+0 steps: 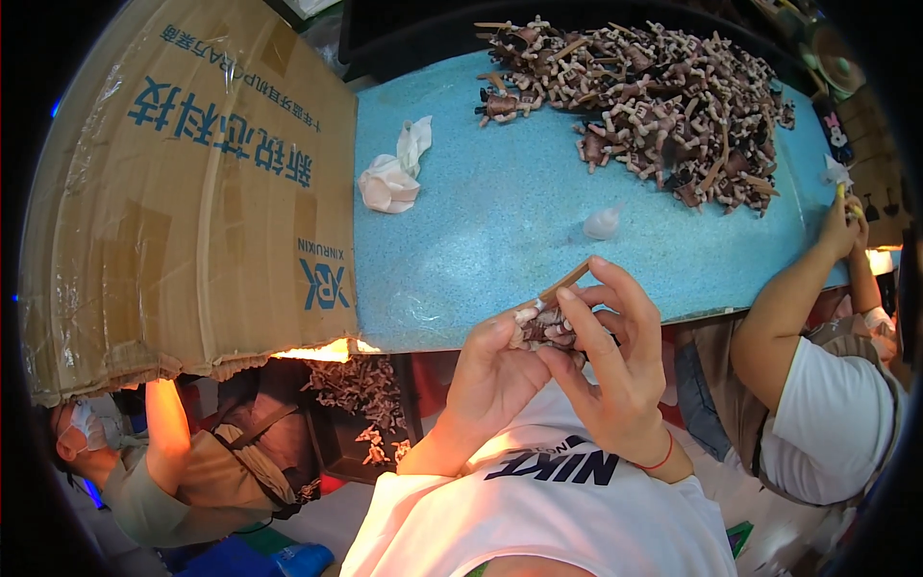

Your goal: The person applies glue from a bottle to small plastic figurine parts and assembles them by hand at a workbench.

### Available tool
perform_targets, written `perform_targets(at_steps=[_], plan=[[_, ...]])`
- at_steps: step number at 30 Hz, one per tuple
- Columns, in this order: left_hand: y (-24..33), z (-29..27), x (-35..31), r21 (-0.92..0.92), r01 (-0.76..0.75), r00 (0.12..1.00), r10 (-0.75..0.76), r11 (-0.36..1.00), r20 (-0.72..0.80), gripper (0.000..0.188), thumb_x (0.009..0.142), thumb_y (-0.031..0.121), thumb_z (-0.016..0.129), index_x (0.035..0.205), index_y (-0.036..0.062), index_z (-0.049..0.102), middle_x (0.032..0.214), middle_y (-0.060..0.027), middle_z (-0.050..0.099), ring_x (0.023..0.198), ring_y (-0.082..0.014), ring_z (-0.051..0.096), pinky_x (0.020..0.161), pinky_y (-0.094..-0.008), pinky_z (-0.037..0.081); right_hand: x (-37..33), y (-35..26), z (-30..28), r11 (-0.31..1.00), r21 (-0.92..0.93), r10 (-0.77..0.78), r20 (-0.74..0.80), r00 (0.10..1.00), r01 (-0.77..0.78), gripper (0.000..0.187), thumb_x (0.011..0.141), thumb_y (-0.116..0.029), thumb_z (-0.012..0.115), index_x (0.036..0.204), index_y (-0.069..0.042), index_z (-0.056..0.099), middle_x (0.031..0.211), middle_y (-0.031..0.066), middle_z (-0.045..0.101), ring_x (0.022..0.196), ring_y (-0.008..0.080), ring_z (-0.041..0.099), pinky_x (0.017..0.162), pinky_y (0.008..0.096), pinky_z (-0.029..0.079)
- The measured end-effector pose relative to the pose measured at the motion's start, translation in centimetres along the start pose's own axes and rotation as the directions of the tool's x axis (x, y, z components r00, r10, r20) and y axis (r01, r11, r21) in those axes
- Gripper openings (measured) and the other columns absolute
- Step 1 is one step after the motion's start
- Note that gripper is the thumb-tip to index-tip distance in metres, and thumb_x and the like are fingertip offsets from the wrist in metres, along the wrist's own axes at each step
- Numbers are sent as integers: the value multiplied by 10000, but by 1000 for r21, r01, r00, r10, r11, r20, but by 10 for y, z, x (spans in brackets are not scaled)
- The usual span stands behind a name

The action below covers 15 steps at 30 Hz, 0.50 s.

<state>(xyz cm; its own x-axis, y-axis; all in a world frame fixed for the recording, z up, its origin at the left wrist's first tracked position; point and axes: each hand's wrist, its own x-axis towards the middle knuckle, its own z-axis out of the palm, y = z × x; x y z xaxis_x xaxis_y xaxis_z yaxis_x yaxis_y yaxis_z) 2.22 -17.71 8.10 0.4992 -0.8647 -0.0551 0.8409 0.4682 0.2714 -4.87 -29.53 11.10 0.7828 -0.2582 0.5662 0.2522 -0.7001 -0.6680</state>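
Observation:
A small toy figure (pixel 544 329), brown and pale pink, is held between my two hands just off the near edge of the table. My left hand (pixel 492 373) grips it from the left, with the thumb pressed along its side. From the right, my right hand (pixel 620 370) pinches it with bent fingers. A flat brown strip (pixel 565 283) slants up from the figure, and a right fingertip touches its upper end. How the strip joins the figure is hidden. Beyond my hands, a small whitish teardrop-shaped piece (pixel 602 224) rests on the blue tabletop (pixel 461 260).
Many similar figures lie in a heap (pixel 673 106) at the far right. Crumpled white tissue (pixel 391 181) sits beside a large cardboard box (pixel 192 212). Below left is a black tray (pixel 356 462) of figures. Co-workers sit at left (pixel 207 462) and right (pixel 827 404).

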Motion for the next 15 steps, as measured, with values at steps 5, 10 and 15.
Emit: perform_targets(at_steps=[5, 10, 15], plan=[[-5, 9, -1, 150, -58, 989, 77, 987, -124, 566, 906, 370, 448, 1241, -82, 387, 1083, -147, 544, 991, -236, 535, 834, -364, 450, -1, 1, 0, 1000, 10, 21, -13, 1000, -21, 547, 628, 62, 718, 1142, 24, 536, 1270, 201, 358, 929, 246, 550, 642, 280, 526], [-2, 13, -3, 292, -71, 990, 102, 954, -95, 616, 882, 382, 515, 1264, -80, 376, 1150, -155, 526, 1002, -230, 542, 844, -346, 459, -6, -2, -7, 999, 24, 41, 2, 999, -41, 593, 621, 65, 718, 1173, 16, 508, 1275, 201, 356, 946, 262, 545, 704, 308, 515], [-1, 6, -7, 757, -196, 966, 254, 624, 41, 586, 834, 292, 615, 1269, -47, 416, 1274, -183, 456, 1010, -229, 550, 822, -315, 471, -13, 0, -20, 824, 504, 330, -58, 942, -258, 653, 672, 40, 641, 1276, -12, 396, 1349, 183, 309, 1152, 296, 454, 877, 343, 438]])
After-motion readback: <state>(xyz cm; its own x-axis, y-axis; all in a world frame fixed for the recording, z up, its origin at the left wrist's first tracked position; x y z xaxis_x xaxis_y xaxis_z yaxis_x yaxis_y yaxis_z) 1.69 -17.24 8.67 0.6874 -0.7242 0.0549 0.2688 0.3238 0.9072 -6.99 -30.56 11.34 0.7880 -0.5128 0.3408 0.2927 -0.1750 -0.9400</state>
